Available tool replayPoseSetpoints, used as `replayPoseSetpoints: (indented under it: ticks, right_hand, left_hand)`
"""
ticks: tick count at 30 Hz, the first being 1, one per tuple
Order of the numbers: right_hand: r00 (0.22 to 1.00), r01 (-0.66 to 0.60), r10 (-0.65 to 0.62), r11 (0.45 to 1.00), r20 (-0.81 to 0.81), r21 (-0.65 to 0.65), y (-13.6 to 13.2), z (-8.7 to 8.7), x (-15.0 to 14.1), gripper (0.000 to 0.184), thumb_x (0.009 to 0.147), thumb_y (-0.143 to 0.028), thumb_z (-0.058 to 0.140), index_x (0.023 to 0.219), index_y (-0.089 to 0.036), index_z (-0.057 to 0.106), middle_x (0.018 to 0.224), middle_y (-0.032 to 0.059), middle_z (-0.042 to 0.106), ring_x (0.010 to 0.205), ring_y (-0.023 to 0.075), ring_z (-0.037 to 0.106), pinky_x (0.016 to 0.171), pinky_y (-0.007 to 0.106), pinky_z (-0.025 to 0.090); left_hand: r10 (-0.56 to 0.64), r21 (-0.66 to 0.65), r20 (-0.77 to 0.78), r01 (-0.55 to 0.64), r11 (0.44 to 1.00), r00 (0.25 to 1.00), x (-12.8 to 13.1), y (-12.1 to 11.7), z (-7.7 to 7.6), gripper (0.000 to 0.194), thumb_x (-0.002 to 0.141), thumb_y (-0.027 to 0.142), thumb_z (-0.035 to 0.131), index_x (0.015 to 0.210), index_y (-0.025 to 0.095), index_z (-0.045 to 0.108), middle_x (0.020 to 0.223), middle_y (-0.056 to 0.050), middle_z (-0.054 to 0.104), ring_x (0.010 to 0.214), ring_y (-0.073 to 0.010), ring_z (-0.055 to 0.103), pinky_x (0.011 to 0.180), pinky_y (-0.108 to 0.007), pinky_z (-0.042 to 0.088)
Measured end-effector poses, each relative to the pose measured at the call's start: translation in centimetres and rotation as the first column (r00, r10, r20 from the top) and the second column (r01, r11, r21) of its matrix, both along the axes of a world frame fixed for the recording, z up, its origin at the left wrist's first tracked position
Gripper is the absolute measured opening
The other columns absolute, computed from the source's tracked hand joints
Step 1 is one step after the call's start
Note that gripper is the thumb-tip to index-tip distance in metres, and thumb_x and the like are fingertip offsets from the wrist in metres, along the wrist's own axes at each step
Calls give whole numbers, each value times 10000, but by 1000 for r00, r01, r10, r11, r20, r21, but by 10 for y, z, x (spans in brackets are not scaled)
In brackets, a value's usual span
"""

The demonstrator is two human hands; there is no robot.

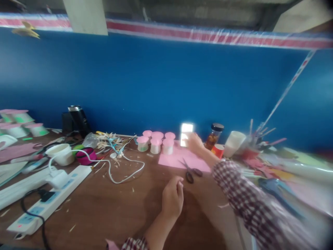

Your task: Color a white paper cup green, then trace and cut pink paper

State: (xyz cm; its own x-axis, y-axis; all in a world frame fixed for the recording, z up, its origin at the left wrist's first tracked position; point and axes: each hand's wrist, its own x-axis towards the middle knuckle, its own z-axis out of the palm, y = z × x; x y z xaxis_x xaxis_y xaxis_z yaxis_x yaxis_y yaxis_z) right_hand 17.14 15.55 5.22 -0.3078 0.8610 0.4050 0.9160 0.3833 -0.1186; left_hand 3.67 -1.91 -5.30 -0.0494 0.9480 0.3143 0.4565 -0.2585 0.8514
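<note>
My right hand (195, 143) reaches over the table to a phone (186, 130) with a glowing screen, upright near the blue wall. It covers the phone's lower right corner; its fingers are blurred, so I cannot tell whether they grip or only touch it. A pink sheet (171, 160) lies beneath, with dark-handled scissors (191, 173) across its front edge, blades apart. Nearer to me my left hand (173, 196) is curled into a loose fist, and nothing shows in it. Several white cups with pink round tops (156, 146) stand left of the phone.
Right of the phone stand a dark-lidded jar (214, 135), a red cup (218, 150) and a white cup (234, 143). A white power strip (52, 198) and a loose white cable (125, 181) lie at left, near a black flask (78, 119). Papers (293, 177) crowd the right.
</note>
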Motion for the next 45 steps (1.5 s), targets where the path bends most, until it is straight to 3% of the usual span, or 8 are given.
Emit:
replayPoseSetpoints:
  ticks: [7, 13, 17, 22, 31, 38, 45]
  right_hand:
    - [973, 225, -223, 974, 54, -32, -11, 15, 112, 359, 886, -202, 427, 1209, -158, 577, 1232, 108, 594, 1131, 252, 519, 975, 370, 368]
    - [910, 412, -405, 906, 87, -97, -25, 11, 165, 384, 904, -250, 451, 1265, -147, 529, 1196, 143, 605, 1082, 272, 572, 887, 381, 439]
    - [892, 452, -441, 880, 100, -145, -29, 5, 174, 377, 918, -344, 509, 1251, -167, 503, 1185, 102, 583, 1012, 223, 594, 849, 421, 488]
    - [906, 419, -398, 889, 141, -184, -34, 3, 167, 293, 910, -328, 537, 1151, -162, 557, 1129, 74, 592, 944, 190, 604, 806, 395, 515]
    - [791, 600, -580, 798, 195, -58, -27, 36, 184, 328, 906, -319, 544, 1195, -165, 529, 1183, 84, 561, 979, 205, 592, 814, 406, 514]
    - [763, 602, -522, 789, 381, -123, -13, 49, 201, 317, 902, -319, 551, 1173, -155, 542, 1162, 82, 573, 974, 204, 595, 816, 407, 512]
    - [751, 590, -489, 799, 444, -116, -11, 54, 201, 320, 901, -319, 553, 1174, -154, 542, 1168, 85, 570, 978, 205, 593, 819, 408, 511]
  left_hand:
    - [6, -10, -22, -6, 1000, 1000, 0, 2, -2, 267, 883, 230, 333, 974, 189, 581, 839, -48, 669, 803, -184, 628, 772, -328, 451]
    - [10, -27, -20, -11, 1000, 1000, -1, 4, -5, 269, 880, 265, 338, 975, 194, 579, 842, -46, 674, 799, -190, 638, 763, -334, 466]
    - [12, -5, -27, -12, 1000, 1000, -2, 6, -7, 275, 878, 290, 343, 970, 193, 583, 828, -47, 678, 793, -194, 643, 762, -338, 479]
    - [15, -8, -53, -16, 1000, 998, -3, 7, -7, 281, 869, 298, 348, 968, 192, 588, 831, -50, 681, 789, -200, 648, 759, -346, 488]
    - [40, 28, -59, -38, 999, 997, -3, 6, -8, 280, 867, 292, 350, 953, 196, 599, 809, -46, 689, 767, -197, 658, 725, -327, 495]
    - [46, 23, -59, -45, 999, 997, -1, 5, -7, 276, 871, 290, 349, 951, 200, 597, 814, -46, 694, 771, -195, 661, 717, -315, 490]
    - [27, 12, -61, -26, 1000, 998, -1, 5, -6, 262, 881, 286, 353, 961, 195, 586, 817, -45, 688, 765, -183, 657, 725, -310, 489]
